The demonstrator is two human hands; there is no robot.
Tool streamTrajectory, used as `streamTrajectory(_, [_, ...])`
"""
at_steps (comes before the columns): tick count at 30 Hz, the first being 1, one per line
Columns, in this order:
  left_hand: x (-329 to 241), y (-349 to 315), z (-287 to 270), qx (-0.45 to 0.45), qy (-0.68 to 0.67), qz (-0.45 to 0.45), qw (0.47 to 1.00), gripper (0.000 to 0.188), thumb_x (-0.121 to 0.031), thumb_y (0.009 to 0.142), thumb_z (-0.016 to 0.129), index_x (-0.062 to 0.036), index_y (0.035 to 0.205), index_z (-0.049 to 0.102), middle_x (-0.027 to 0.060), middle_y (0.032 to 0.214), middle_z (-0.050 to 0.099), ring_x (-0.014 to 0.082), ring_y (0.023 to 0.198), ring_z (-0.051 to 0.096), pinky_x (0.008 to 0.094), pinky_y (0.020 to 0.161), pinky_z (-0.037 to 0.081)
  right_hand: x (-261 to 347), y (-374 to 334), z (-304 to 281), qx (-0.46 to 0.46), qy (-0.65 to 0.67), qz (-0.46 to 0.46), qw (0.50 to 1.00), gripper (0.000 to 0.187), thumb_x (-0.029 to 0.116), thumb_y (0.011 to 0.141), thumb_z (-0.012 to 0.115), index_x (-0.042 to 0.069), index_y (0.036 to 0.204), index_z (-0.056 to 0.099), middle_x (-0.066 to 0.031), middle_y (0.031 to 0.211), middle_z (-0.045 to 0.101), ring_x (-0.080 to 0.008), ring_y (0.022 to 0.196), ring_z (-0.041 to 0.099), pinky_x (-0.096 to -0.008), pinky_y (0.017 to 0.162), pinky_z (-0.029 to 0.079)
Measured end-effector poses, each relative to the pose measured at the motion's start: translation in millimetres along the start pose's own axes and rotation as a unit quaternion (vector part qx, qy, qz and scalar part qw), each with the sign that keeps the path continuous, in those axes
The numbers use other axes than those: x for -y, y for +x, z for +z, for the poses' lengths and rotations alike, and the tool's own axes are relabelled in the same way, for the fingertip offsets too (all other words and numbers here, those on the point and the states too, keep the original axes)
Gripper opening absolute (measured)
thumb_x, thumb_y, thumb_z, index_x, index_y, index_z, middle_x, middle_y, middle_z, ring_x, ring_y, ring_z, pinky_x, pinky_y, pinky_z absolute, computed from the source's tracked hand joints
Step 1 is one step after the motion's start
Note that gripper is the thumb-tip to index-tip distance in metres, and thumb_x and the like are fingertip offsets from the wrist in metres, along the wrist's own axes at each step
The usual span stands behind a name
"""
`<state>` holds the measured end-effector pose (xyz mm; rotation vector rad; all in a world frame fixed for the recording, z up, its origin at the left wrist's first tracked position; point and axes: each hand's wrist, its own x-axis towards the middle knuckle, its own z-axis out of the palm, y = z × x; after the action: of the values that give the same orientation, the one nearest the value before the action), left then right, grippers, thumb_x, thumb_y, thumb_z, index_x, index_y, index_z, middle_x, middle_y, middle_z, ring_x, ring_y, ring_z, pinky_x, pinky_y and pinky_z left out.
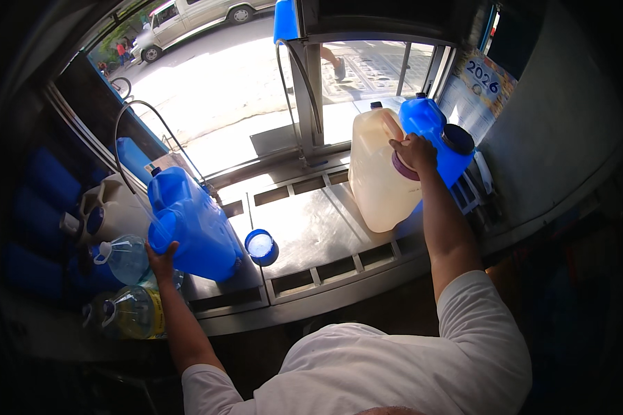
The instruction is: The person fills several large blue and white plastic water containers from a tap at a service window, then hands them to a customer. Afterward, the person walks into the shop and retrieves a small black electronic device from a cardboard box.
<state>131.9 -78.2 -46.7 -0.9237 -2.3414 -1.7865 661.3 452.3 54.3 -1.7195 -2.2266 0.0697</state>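
Right hand [415,152]: curled round handle [392,126] of pale jug [377,190] on table [298,225], presumably for steadiness; left hand [162,263]: at mouth [163,235] of left-side blue jug [204,235], unclear in grip, likely for alignment under hose [137,102].

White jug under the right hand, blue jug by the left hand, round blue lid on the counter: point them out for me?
White jug [381,178]: head view, on the side of its body.
Blue jug [202,227]: head view, on its body.
Round blue lid [261,245]: head view, on its pale middle.
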Motion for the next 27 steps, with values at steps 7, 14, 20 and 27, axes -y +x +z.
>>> streamTrajectory(7, [-14, -4, 3, -0.015, 0.037, 0.040, 0.998, 0.097, -0.050, 0.064, 0.091, -0.0017, 0.136, 0.046, 0.0112, 0.119, 0.059, 0.0239, 0.105, 0.059, 0.0376, 0.092, 0.049, -1, 1, -1, 0.007, 0.002, 0.003, 1.000, 0.069, 0.073, 0.079, 0.060, 0.014, 0.114, 0.068, -0.0173, 0.119, 0.066, -0.0365, 0.115, 0.060, -0.0502, 0.097, 0.046])
streamTrajectory(14, [-24, -10, 6, -0.015, -0.005, 0.030, 0.999, 0.100, -0.048, 0.061, 0.093, -0.0017, 0.136, 0.046, 0.0113, 0.119, 0.060, 0.0239, 0.106, 0.060, 0.0378, 0.092, 0.050, 0, -3, -1, -0.029, 0.027, -0.018, 0.999, 0.062, 0.065, 0.079, 0.065, 0.012, 0.109, 0.070, -0.0183, 0.113, 0.068, -0.0379, 0.109, 0.063, -0.0471, 0.095, 0.048])
streamTrajectory(20, [-21, -5, 11, -0.033, 0.001, 0.047, 0.998, 0.096, -0.045, 0.062, 0.093, -0.0025, 0.135, 0.047, 0.0104, 0.118, 0.060, 0.0233, 0.105, 0.060, 0.0371, 0.092, 0.050, -2, 5, 4, 0.002, 0.028, -0.003, 1.000, 0.064, 0.070, 0.078, 0.063, 0.016, 0.112, 0.071, -0.0166, 0.117, 0.067, -0.0369, 0.111, 0.061, -0.0475, 0.097, 0.048])
streamTrajectory(27, [-31, -15, 8, -0.048, 0.003, 0.077, 0.996, 0.110, -0.059, 0.056, 0.091, -0.0010, 0.137, 0.044, 0.0172, 0.125, 0.058, 0.0314, 0.111, 0.060, 0.0422, 0.096, 0.049, 1, -3, 5, -0.004, 0.021, -0.031, 0.999, 0.060, 0.068, 0.079, 0.064, 0.017, 0.111, 0.070, -0.0191, 0.120, 0.064, -0.0394, 0.115, 0.059, -0.0517, 0.097, 0.047])
